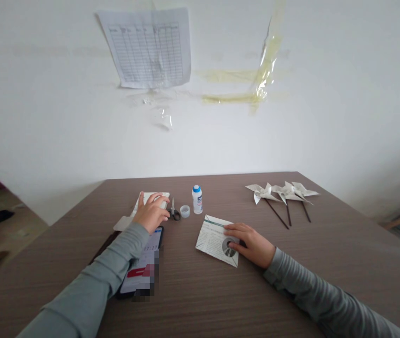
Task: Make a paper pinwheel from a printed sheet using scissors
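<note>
My left hand (151, 212) reaches forward and rests, fingers curled down, on a stack of white paper (157, 197) at the far left of the brown table (200, 300). Small scissors (174, 212) lie just right of that hand. My right hand (252, 243) lies flat, fingers together, on the right edge of a printed paper square (214, 239) with a grey round mark. A phone (143, 267) with a lit screen lies under my left forearm.
A white glue bottle with a blue top (197, 199) and its loose cap (184, 211) stand behind the paper square. Three paper pinwheels on dark sticks (284, 196) lie at the far right. A printed sheet (149, 47) and tape strips hang on the white wall.
</note>
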